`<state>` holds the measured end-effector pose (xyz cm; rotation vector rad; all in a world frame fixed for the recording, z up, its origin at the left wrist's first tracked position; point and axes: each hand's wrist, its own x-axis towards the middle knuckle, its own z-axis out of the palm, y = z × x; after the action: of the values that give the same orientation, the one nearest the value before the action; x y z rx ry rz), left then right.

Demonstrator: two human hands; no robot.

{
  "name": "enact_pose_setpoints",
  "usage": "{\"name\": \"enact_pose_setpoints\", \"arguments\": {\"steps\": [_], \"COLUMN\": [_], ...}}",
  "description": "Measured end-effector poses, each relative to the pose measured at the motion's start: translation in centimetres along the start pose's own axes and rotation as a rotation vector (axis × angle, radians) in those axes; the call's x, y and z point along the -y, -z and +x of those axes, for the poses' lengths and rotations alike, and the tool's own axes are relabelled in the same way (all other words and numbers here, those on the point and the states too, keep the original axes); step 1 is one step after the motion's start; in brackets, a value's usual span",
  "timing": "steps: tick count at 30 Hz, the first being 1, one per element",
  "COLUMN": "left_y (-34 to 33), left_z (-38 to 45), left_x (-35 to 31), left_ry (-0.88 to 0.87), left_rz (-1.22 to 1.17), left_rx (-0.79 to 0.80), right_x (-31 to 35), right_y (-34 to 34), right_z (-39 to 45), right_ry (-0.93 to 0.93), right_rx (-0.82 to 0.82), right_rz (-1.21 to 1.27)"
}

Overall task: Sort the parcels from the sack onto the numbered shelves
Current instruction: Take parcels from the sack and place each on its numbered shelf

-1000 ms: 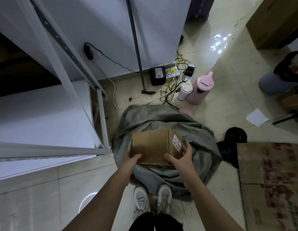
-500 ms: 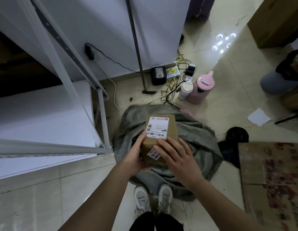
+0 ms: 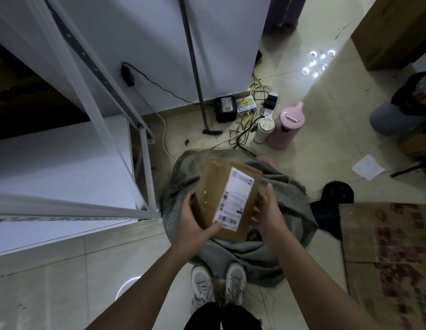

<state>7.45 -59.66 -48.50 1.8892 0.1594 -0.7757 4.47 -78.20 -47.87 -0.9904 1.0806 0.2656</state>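
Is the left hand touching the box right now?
Touching. The head view shows the left hand gripping the box, thumb lying across its lower corner.

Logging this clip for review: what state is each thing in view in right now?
Brown cardboard parcel: lifted above the sack, white label facing up.
Left hand: grips the parcel's near left corner.
Right hand: fingers straight, flat against the parcel's right side.
Grey woven sack: on the floor, mouth open.
Pink lidded jug: upright, lid shut.
White metal shelf: board bare where visible.
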Motion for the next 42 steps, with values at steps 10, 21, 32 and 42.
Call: {"name": "enact_pose_setpoints", "arguments": {"steps": [10,21,32,42], "left_y": [1.1,3.4,4.0,7.3], "left_z": [0.4,-0.3,-3.5,-10.5], "left_x": [1.8,2.6,2.5,3.1], "left_ry": [-0.250,-0.490,-0.142,0.577], "left_rz": [0.637,0.841,0.839,-0.669], "left_rx": [0.047,-0.046,-0.168,0.038], "right_x": [0.8,1.1,-0.6,-9.2], "right_y": [1.6,1.9,-0.3,-5.8], "right_z": [-1.4,-3.0,-5.6,-9.8], "right_ry": [0.044,-0.215,-0.279,-0.089], "right_rx": [0.063,0.249,0.330,0.234], "right_rz": [0.140,0.053,0.002,-0.060]}}
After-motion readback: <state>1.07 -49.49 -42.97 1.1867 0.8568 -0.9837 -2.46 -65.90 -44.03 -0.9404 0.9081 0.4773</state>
